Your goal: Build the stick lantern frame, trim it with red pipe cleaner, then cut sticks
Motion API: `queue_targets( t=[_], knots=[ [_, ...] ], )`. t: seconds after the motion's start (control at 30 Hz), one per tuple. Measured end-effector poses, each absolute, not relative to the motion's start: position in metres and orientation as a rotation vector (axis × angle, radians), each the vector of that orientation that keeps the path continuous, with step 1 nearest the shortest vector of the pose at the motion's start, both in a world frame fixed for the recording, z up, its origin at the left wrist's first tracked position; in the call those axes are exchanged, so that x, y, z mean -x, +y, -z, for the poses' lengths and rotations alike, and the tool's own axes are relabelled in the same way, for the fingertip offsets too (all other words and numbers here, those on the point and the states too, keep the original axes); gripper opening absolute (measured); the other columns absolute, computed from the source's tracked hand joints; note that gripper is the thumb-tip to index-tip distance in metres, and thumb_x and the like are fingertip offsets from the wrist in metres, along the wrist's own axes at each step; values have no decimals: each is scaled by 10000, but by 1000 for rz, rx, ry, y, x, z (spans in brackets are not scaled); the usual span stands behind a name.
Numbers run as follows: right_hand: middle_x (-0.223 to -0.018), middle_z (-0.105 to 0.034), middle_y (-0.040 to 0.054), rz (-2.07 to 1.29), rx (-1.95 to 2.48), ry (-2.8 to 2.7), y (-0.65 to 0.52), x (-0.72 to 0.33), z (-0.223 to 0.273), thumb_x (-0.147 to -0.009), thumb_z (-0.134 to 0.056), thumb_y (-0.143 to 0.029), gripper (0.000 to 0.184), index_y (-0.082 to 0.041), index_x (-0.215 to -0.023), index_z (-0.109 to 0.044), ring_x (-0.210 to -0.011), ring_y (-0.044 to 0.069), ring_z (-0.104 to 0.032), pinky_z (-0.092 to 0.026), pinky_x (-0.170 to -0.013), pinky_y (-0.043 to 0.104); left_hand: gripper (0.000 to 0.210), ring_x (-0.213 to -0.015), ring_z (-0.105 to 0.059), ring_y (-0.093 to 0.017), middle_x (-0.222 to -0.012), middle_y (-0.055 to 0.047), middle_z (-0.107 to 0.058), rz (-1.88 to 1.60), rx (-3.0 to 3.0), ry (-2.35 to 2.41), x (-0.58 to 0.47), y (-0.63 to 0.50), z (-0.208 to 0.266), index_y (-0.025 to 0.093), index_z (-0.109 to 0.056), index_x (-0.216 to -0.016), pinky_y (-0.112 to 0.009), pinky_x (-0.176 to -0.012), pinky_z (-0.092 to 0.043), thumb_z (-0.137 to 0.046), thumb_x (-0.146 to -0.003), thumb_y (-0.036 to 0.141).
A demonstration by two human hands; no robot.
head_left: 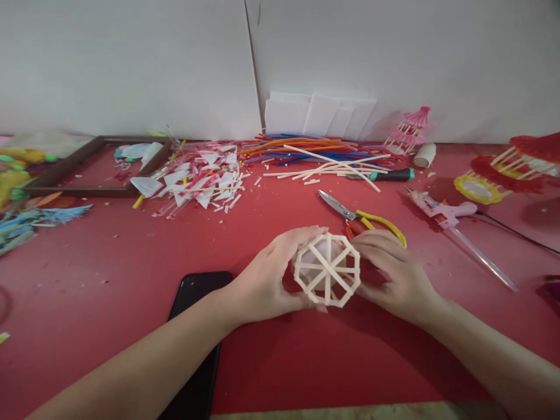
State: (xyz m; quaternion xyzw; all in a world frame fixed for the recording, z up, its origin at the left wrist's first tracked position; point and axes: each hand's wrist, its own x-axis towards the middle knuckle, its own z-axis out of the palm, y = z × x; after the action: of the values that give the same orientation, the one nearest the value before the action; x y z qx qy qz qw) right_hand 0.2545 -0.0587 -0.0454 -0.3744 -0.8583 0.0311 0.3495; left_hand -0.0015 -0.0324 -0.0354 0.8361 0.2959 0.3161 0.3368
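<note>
Between my hands is a pale wooden stick frame [328, 268], a many-sided ring with crossing spokes like a wheel. A whitish round part shows behind the spokes; its full shape is hidden. My left hand [272, 274] curves around the frame's left side, fingers at the top edge and thumb at the bottom. On the right side my right hand [391, 271] has its fingers bent against the frame, the fingertips partly hidden behind it. Scissors [339, 205] with yellow and red handles lie just beyond my right hand. A black phone [196, 350] rests under my left forearm.
Loose sticks [326, 169], coloured pipe cleaners [306, 149] and scraps [201, 175] lie along the wall. A pink glue gun [446, 213], its cord trailing right, sits near a red and yellow model [503, 169]. A brown frame [87, 191] lies at left.
</note>
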Motion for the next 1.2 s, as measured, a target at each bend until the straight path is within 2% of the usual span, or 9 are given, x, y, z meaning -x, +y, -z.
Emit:
queue_targets(
  t=[0.07, 0.27, 0.6, 0.8, 1.0, 1.1, 1.2],
  knots=[
    [-1009, -696, 124, -71, 936, -2193, -58, -255, 45, -861, -669, -324, 286, -165, -1088, -600, -954, 242, -651, -548, -846, 409, 961, -1359, -463, -323, -1474, -132, -473, -843, -2205, 761, 1, -33, 35, 271, -337, -1450, -491, -1152, -378, -847, -665, 485],
    [-1035, -694, 138, -108, 1003, -2166, -62, -255, 43, -870, -660, -307, 288, -155, -1108, -603, -950, 227, -678, -577, -800, 354, 1158, -1365, -457, -330, -1516, -100, -425, -876, -2143, 725, 3, -31, 38, 341, -279, -1484, -486, -1167, -372, -917, -528, 484],
    [-973, -709, 108, -181, 1041, -2179, -61, -251, 46, -884, -637, -370, 264, -179, -1065, -612, -900, 217, -678, -583, -781, 365, 1092, -1394, -418, -362, -1500, -145, -433, -911, -2194, 755, 3, -33, 38, 282, -300, -1479, -514, -1159, -388, -886, -584, 503],
    [-986, -710, 98, -166, 999, -2133, -63, -250, 45, -855, -676, -311, 259, -200, -1079, -610, -913, 221, -679, -582, -791, 375, 1115, -1366, -454, -337, -1497, -118, -440, -929, -2123, 725, 3, -37, 38, 312, -282, -1483, -499, -1161, -379, -896, -570, 490],
    [-943, -711, 76, -225, 1014, -2130, -65, -249, 43, -844, -682, -347, 258, -206, -1048, -610, -858, 203, -680, -586, -755, 361, 1063, -1373, -436, -360, -1492, -133, -430, -889, -2109, 722, 3, -39, 35, 315, -277, -1480, -525, -1167, -366, -884, -619, 455],
    [-935, -717, 77, -304, 1057, -2112, -66, -250, 43, -831, -700, -365, 279, -196, -1039, -621, -844, 199, -690, -590, -742, 338, 1076, -1397, -402, -369, -1535, -146, -348, -902, -2087, 697, 2, -39, 35, 323, -215, -1497, -541, -1170, -366, -872, -651, 429],
    [-928, -735, 63, -573, 1115, -1981, -66, -253, 44, -841, -700, -364, 254, -209, -1031, -635, -817, 185, -714, -597, -707, 294, 1184, -1432, -341, -385, -1602, -149, -181, -954, -2012, 680, 1, -39, 38, 359, -126, -1498, -558, -1167, -366, -901, -604, 419]
  ],
)
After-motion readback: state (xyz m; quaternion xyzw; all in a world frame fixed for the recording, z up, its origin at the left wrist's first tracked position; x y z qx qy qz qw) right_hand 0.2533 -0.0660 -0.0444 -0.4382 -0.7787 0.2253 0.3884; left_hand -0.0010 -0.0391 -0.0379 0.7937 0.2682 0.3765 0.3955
